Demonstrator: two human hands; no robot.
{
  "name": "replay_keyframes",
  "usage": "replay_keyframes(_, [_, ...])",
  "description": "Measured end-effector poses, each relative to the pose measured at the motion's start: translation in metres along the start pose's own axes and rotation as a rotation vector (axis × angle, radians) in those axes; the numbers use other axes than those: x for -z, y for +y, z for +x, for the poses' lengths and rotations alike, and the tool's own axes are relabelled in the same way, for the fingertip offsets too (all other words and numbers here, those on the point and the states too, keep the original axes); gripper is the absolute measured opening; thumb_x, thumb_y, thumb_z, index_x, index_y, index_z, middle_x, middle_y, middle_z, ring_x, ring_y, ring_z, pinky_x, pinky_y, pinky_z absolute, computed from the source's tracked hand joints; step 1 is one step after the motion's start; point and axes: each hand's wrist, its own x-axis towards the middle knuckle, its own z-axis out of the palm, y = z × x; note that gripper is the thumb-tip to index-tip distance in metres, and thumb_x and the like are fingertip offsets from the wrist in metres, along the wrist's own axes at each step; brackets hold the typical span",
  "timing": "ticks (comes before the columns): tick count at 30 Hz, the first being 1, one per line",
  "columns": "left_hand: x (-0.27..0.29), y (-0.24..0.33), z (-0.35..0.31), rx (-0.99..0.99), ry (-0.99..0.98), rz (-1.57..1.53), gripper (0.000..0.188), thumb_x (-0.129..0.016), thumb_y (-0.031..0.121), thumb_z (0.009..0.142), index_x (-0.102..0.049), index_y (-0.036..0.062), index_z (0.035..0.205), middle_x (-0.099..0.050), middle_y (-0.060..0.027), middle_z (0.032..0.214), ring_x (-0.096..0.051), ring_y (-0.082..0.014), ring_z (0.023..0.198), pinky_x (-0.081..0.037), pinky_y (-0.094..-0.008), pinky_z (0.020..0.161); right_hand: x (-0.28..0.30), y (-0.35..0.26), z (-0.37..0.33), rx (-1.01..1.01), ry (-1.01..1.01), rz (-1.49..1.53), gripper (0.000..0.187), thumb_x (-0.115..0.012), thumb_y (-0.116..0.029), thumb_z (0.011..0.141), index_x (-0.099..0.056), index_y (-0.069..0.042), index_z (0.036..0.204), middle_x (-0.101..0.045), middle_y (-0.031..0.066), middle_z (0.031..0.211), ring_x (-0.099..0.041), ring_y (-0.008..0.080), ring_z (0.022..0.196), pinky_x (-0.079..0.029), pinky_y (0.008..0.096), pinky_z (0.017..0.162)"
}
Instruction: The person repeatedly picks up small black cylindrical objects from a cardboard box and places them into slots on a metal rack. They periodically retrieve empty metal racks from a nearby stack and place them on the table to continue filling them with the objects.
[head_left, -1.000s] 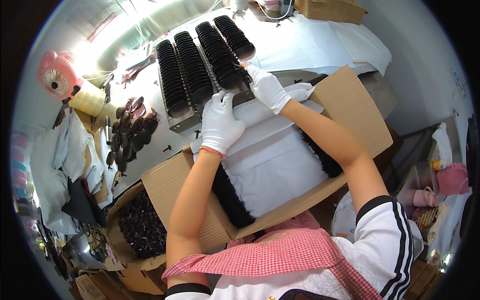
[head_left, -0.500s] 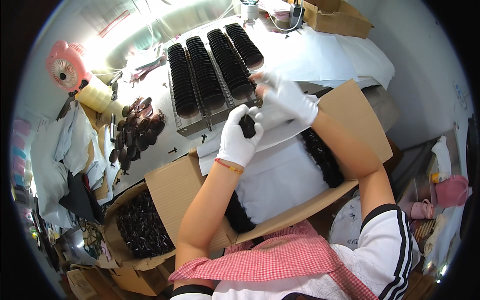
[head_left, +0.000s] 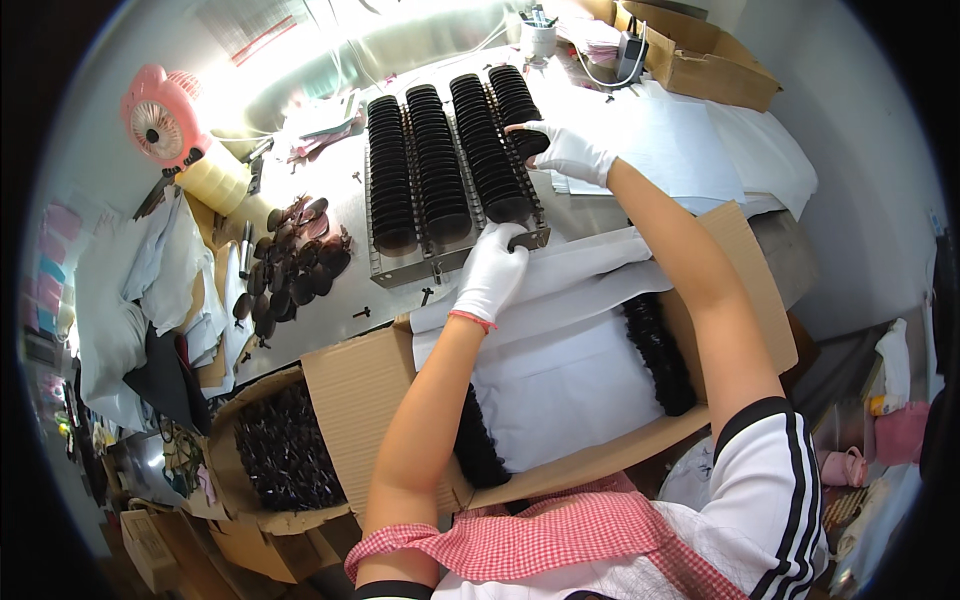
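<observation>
A metal rack [head_left: 405,270] on the table holds upright dark round lenses in long rows. My right hand [head_left: 575,155], in a white glove with bare thumb and forefinger tips, reaches over the right-hand row. Its thumb and forefinger close around the dark lenses [head_left: 530,143] at that row's near end. At the rack's front edge is my left hand [head_left: 492,270], also gloved, with curled fingers. A small dark piece shows between its thumb and fingers, most of it hidden; it looks like a lens. Below both arms is an open cardboard box [head_left: 365,385] with white paper [head_left: 565,390] over dark contents.
Loose tinted lenses [head_left: 300,270] lie in a pile left of the rack, and small black pieces [head_left: 362,313] lie before it. A pink fan [head_left: 160,120] stands at the back left. Another box [head_left: 285,445] of dark pieces sits lower left. White sheets [head_left: 670,150] cover the table's right.
My right hand, blurred before beside the rack, has settled on the right-hand row's near end. My left hand has moved forward to the rack's front edge, and its dark piece now shows less. The view has shifted slightly.
</observation>
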Motion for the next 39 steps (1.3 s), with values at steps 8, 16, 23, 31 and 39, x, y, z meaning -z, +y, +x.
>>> replay_keyframes(8, [-0.002, -0.006, 0.003, 0.009, -0.007, 0.008, 0.034, -0.057, 0.012, 0.084, -0.066, 0.0006, 0.115, -0.063, -0.0182, 0.119, -0.062, -0.0324, 0.11, -0.048, -0.0358, 0.098, -0.061, 0.01, -0.014, 0.275, 0.421, -0.219, 0.051, -0.056, 0.008, 0.086, -0.058, -0.004, 0.136, -0.067, 0.0221, 0.119, -0.068, 0.0308, 0.103, -0.052, 0.0346, 0.091])
replay_keyframes(16, [0.004, 0.02, -0.007, 0.309, 0.016, -0.725, 0.026, -0.055, 0.011, 0.096, -0.062, 0.0043, 0.12, -0.064, -0.0076, 0.112, -0.067, -0.0163, 0.088, -0.057, -0.0318, 0.08, -0.026, -0.025, -0.022, 0.353, 0.569, -0.536, 0.032, -0.06, -0.007, 0.091, -0.064, -0.009, 0.122, -0.069, 0.0151, 0.114, -0.069, 0.0266, 0.095, -0.056, 0.0373, 0.082])
replay_keyframes(23, [-0.007, 0.044, -0.076, 0.328, -0.155, -1.786, 0.041, -0.052, 0.04, 0.102, -0.053, 0.01, 0.131, -0.057, -0.0045, 0.129, -0.057, -0.0207, 0.118, -0.047, -0.0308, 0.099, -0.065, -0.115, -0.168, 0.488, 0.087, -0.409, 0.058, -0.074, -0.03, 0.08, -0.058, -0.007, 0.13, -0.061, 0.0174, 0.128, -0.058, 0.0334, 0.12, -0.042, 0.0457, 0.106])
replay_keyframes(31, [0.006, 0.012, -0.17, 0.59, -0.535, -1.161, 0.008, -0.058, 0.016, 0.096, -0.062, 0.0096, 0.098, -0.064, -0.0063, 0.101, -0.063, -0.0144, 0.087, -0.051, -0.0269, 0.068, -0.069, -0.064, -0.276, -0.197, -0.171, -0.081, 0.03, -0.073, -0.02, 0.084, -0.066, -0.002, 0.107, -0.066, 0.0129, 0.099, -0.063, 0.0327, 0.098, -0.051, 0.0439, 0.088])
replay_keyframes(39, [-0.019, -0.01, -0.132, -0.252, -0.218, 0.616, 0.061, -0.059, 0.011, 0.084, -0.044, 0.0044, 0.143, -0.05, -0.0169, 0.14, -0.062, -0.0379, 0.097, -0.055, -0.0466, 0.082, -0.057, -0.015, -0.22, 0.293, 0.278, -0.649, 0.051, -0.079, -0.017, 0.071, -0.062, -0.005, 0.118, -0.056, 0.0158, 0.125, -0.054, 0.0352, 0.116, -0.045, 0.0452, 0.097])
